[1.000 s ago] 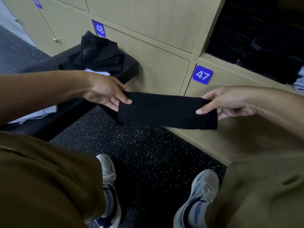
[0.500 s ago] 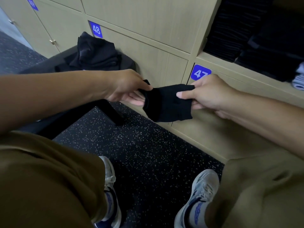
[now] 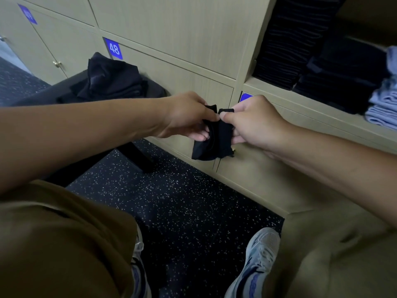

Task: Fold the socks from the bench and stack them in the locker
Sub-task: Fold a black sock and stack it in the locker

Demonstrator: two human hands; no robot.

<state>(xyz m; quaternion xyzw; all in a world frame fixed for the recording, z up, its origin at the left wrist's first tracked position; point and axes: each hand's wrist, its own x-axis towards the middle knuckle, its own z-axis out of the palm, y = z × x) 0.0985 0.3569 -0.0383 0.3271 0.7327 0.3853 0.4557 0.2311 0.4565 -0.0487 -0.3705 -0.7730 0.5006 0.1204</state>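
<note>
A black sock [image 3: 212, 140] hangs folded in half in the air in front of the lockers. My left hand [image 3: 187, 117] pinches its upper left end and my right hand [image 3: 253, 123] pinches the upper right end, the two hands almost touching. A heap of black socks [image 3: 111, 80] lies on the dark bench [image 3: 64, 89] at the left. The open locker [image 3: 300, 91] at the upper right holds stacks of folded black socks [image 3: 287, 41] and some light blue ones [image 3: 382, 106].
Shut beige locker doors with blue number tags, one reading 48 [image 3: 113, 48], fill the wall ahead. Speckled dark floor [image 3: 182, 201] lies below, with my two light sneakers [image 3: 255, 261] at the bottom. A bench leg [image 3: 137, 155] stands near the lockers.
My hands have come together, folding the stretched black sock in half; it now hangs as a short doubled piece. The view has shifted slightly.
</note>
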